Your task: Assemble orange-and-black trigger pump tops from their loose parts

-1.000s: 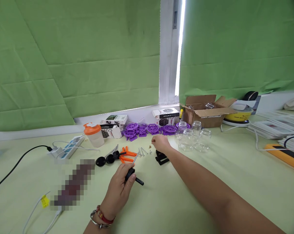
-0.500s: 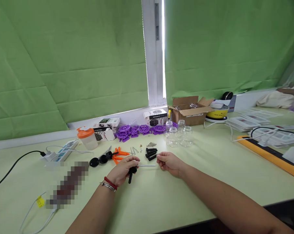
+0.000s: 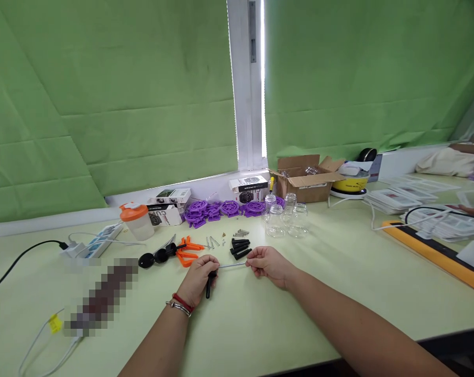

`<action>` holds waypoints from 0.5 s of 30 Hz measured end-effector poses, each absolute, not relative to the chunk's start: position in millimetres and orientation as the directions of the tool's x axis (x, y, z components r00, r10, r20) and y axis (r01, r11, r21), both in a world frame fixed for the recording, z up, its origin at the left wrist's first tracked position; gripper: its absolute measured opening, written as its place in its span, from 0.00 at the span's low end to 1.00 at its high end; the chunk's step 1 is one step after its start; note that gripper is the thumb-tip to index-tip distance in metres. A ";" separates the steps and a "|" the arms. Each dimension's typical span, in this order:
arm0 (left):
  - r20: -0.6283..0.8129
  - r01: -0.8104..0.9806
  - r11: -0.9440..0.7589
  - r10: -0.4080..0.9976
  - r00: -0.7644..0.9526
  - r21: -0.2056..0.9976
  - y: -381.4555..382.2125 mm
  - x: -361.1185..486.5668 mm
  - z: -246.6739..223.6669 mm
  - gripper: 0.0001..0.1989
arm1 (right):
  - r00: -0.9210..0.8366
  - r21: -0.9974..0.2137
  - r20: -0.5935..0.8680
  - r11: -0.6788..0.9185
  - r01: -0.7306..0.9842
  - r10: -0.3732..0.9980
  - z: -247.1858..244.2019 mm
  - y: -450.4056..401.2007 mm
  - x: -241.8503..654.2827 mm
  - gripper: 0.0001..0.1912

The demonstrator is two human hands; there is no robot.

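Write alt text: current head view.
A person's left hand holds a black plastic part, with a thin silvery rod reaching to the right hand. Beyond, on a pale green table, are slim black pieces, orange plastic parts, purple spoked discs and clear jars.

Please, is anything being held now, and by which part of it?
The left grip holds a black handle by its upper part. A thin metal rod runs from there to the right grip; whether that pinches its end cannot be told.

your smooth, pale yellow-green table point(image 3: 237, 335), bearing: one translucent plastic shaker bottle point(image 3: 139, 224), orange-lidded; flat purple plastic wheel-shaped parts point(image 3: 230, 208), heaped; clear glass jars point(image 3: 276, 222), upright; forked orange plastic parts point(image 3: 194, 245); slim black plastic pieces point(image 3: 240, 243), side by side; one open brown cardboard box point(image 3: 305, 193).
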State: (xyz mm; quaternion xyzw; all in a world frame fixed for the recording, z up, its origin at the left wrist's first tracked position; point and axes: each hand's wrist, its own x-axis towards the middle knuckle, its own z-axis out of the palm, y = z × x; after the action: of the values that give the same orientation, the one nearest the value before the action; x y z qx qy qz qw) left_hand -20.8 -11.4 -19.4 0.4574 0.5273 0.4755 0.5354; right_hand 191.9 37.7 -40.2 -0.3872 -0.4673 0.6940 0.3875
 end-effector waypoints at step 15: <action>-0.096 -0.098 0.100 0.995 0.038 0.990 -13.0 -21.4 -18.0 0.05 | -0.394 -0.986 -0.102 -0.146 -0.083 0.914 -43.5 36.4 189.7 0.12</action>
State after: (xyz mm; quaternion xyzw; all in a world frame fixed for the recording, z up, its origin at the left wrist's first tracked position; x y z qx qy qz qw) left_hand -21.4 -13.0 -18.0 0.4575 0.4902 0.4908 0.5564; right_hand 189.7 36.4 -43.5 -0.3934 -0.5279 0.6466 0.3853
